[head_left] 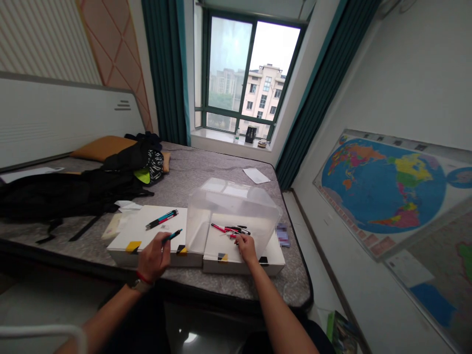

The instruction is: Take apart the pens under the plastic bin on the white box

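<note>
Box at left (121, 243): lying flat near the edge of the bed (217, 164), probably serving as a raised, level surface.
Pens on top (162, 220): laid slanting, close side by side, likely to stay together.
Left hand (154, 256): curled narrow around a dark pen (174, 234), above the box at left; gripped toward one end, leaving the other free.
Clear bin (243, 202): apparently resting on its side, mouth facing the near edge, perhaps for easy reach.
Loose pens (218, 227): scattered, some crossing, just within the mouth.
Right hand (246, 246): fingertips bunched at the loose pens; cannot tell whether gripping or merely touching.
Box at right (271, 267): beneath the bin, just beside the other box.
</note>
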A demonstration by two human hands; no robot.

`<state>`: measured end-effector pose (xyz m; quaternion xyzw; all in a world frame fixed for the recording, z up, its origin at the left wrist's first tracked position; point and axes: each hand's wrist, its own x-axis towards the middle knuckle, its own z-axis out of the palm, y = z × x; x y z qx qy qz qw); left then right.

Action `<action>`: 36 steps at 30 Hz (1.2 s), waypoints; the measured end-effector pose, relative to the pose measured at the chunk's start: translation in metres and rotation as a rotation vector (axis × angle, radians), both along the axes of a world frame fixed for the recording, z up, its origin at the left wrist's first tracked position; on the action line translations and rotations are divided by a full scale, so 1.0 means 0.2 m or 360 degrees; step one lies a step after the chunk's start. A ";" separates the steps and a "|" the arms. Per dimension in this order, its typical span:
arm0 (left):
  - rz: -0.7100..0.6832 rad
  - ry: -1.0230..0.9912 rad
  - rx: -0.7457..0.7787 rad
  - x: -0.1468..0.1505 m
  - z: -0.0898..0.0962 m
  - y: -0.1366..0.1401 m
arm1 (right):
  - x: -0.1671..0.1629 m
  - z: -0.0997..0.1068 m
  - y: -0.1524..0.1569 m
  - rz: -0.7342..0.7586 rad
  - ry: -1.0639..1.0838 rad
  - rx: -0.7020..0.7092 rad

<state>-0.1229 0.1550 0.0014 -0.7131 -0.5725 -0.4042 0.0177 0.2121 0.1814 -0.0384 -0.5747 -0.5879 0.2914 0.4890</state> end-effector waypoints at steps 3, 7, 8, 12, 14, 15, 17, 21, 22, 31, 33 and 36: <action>-0.0202 -0.0086 -0.0252 0.14 0.02 -0.16 | -0.01 0.01 -0.01 0.0022 0.0105 -0.0035; -0.0604 -0.0131 -0.0453 0.41 0.11 -0.15 | -0.02 0.01 -0.01 0.0090 0.0289 -0.0134; -0.0645 -0.0214 -0.0448 0.48 0.12 -0.12 | -0.02 0.01 -0.01 0.0109 0.0341 -0.0153; -0.0705 -0.0719 -0.0551 0.72 0.12 0.07 | -0.02 -0.01 0.01 0.0172 0.0476 -0.0171; -0.0742 -0.1076 -0.0678 0.81 0.10 0.16 | -0.01 -0.02 0.01 0.0190 0.0482 -0.0147; -0.0744 -0.1306 -0.0742 0.84 0.09 0.19 | -0.01 -0.01 0.01 0.0195 0.0479 -0.0132; -0.0752 -0.1754 -0.0879 0.91 0.09 0.24 | -0.01 -0.01 0.02 0.0220 0.0477 -0.0122; -0.0713 -0.2333 -0.1157 0.97 0.07 0.26 | 0.00 0.00 0.02 0.0252 0.0542 -0.0170; -0.0716 -0.2391 -0.1221 0.97 0.06 0.25 | 0.00 0.00 0.03 0.0243 0.0562 -0.0186; -0.0915 -0.2225 -0.1480 0.88 -0.03 0.22 | 0.01 0.00 0.03 0.0159 0.0626 -0.0172; -0.0819 -0.1985 -0.1270 0.85 -0.03 0.23 | 0.01 0.00 0.03 0.0139 0.0605 -0.0170; -0.0594 -0.1393 -0.0734 0.80 -0.01 0.25 | 0.01 0.01 0.02 0.0134 0.0597 -0.0182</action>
